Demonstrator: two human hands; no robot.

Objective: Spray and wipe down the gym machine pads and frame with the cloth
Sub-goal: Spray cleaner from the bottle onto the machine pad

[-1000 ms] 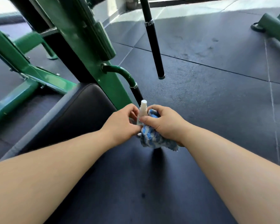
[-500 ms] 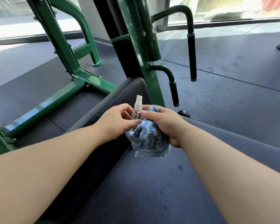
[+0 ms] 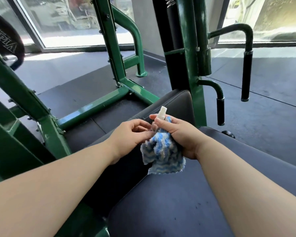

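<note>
My right hand point(image 3: 183, 135) grips a bunched blue-and-white cloth point(image 3: 162, 154) and holds a small clear spray bottle point(image 3: 161, 115) with a white nozzle against it with thumb and forefinger. My left hand point(image 3: 128, 134) reaches in from the left, and its thumb and fingertips pinch the bottle's clear body. Both hands hover over the black seat pad point(image 3: 169, 202). A second black pad point(image 3: 176, 103) lies just beyond them. The green machine frame post point(image 3: 193, 65) rises behind the hands.
Two black-gripped handles hang right of the post, a short one point(image 3: 220, 110) and a long one point(image 3: 246, 74). Green base rails point(image 3: 96, 106) and uprights point(image 3: 108, 40) stand to the left on dark rubber flooring. A black weight plate point(image 3: 5, 40) sits far left, with windows behind.
My view has tilted up, showing more of the frame and windows. Both hands stay together on the bottle and cloth, and my left fingers have loosened a little.
</note>
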